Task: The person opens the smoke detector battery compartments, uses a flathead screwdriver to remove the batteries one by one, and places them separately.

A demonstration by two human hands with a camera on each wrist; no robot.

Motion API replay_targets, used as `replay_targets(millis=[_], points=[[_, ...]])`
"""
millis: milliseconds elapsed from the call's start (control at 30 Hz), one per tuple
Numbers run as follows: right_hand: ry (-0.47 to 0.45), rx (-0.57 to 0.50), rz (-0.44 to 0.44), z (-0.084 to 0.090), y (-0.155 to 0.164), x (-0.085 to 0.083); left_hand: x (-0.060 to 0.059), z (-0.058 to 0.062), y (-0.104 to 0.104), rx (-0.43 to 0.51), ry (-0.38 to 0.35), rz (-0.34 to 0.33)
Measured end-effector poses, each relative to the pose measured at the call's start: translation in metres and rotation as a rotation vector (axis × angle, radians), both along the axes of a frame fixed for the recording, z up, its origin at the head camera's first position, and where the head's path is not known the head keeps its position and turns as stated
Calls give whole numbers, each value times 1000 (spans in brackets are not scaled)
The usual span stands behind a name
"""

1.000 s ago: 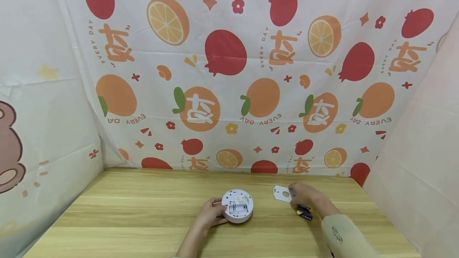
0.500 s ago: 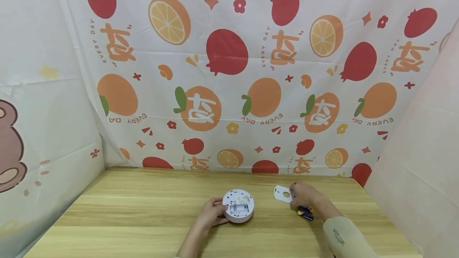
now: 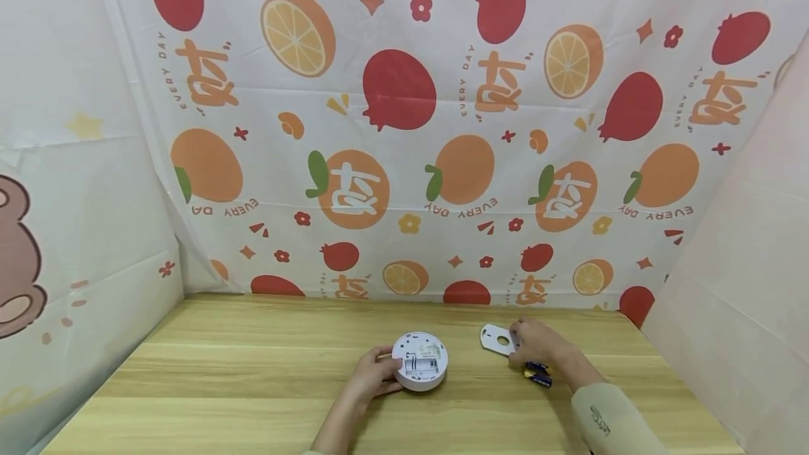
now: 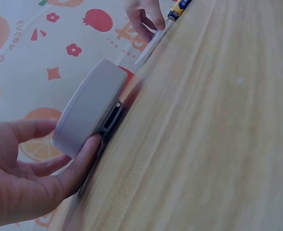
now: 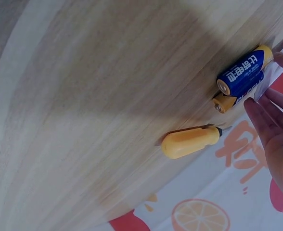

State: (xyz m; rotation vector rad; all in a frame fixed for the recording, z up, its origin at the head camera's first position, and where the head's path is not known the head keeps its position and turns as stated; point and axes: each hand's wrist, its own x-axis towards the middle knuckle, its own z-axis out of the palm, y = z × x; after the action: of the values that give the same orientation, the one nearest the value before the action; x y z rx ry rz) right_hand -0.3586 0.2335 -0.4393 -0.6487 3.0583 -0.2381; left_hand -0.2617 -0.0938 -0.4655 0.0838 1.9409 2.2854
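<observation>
My left hand (image 3: 373, 375) grips the rim of a round white smoke detector (image 3: 420, 351), thumb on the upper face. That face is turned up and shows a bare battery compartment. In the left wrist view the detector (image 4: 86, 108) is seen edge-on, close to the table. To the right, my right hand (image 3: 538, 345) pinches the right end of a flat white mounting plate (image 3: 489, 335) with a round hole; the fingers hide that end. Just below this hand two blue and yellow batteries (image 5: 245, 70) lie side by side, partly covered by it in the head view.
A screwdriver with a yellow handle (image 5: 189, 143) lies near the batteries in the right wrist view; the right arm hides it in the head view. The wooden table (image 3: 253, 364) meets a fruit-print cloth (image 3: 404, 174) at the back.
The mounting plate looks slightly more tilted, its near edge showing more, with my right hand still on it. My left hand and the smoke detector hold almost the same place.
</observation>
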Motion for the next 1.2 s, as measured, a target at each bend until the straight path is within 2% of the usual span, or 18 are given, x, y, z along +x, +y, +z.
replay_targets(millis=[233, 567, 767, 1067, 1200], points=[[21, 9, 44, -1, -1, 1, -3, -1, -1, 21, 3, -15], [44, -23, 95, 1, -3, 3, -6, 1, -1, 27, 33, 30], [94, -9, 162, 4, -4, 6, -5, 5, -2, 26, 14, 48], [113, -28, 196, 6, -8, 9, -6, 7, -6, 18, -31, 20], [123, -20, 197, 7, -11, 10, -7, 7, -6, 16, -20, 53]])
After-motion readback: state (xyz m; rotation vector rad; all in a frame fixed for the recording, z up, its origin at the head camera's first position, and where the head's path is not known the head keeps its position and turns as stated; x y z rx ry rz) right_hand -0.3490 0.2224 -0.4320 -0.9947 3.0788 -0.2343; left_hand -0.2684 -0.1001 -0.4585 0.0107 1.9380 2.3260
